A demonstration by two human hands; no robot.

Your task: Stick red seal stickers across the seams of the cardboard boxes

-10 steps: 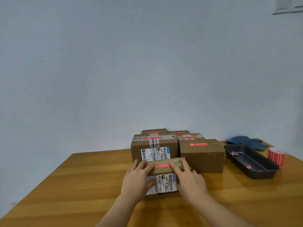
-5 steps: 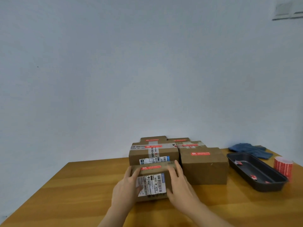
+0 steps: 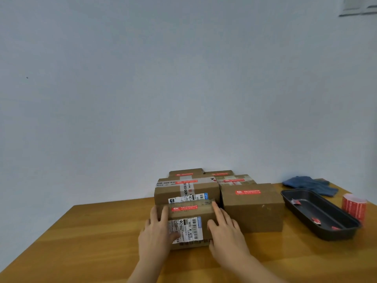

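Note:
A small cardboard box (image 3: 188,213) with a white shipping label on its front and a red seal sticker (image 3: 184,208) on its top sits on the wooden table (image 3: 91,237). My left hand (image 3: 156,231) grips its left side and my right hand (image 3: 225,231) its right side, fingers up over the edges. Behind it stands a taped box (image 3: 186,189) with a red sticker. To the right is a plain box (image 3: 253,209), also stickered on top. More stickered boxes (image 3: 234,178) are stacked at the back.
A black tray (image 3: 318,213) holding red sticker scraps lies at the right. A roll of red seal stickers (image 3: 354,207) stands beyond it near the table's right edge. A blue cloth (image 3: 310,184) lies at the back right. A pale wall rises behind the boxes.
Both hands have pushed the small box away from me until it rests against the taped box behind it. The camera has tilted a little.

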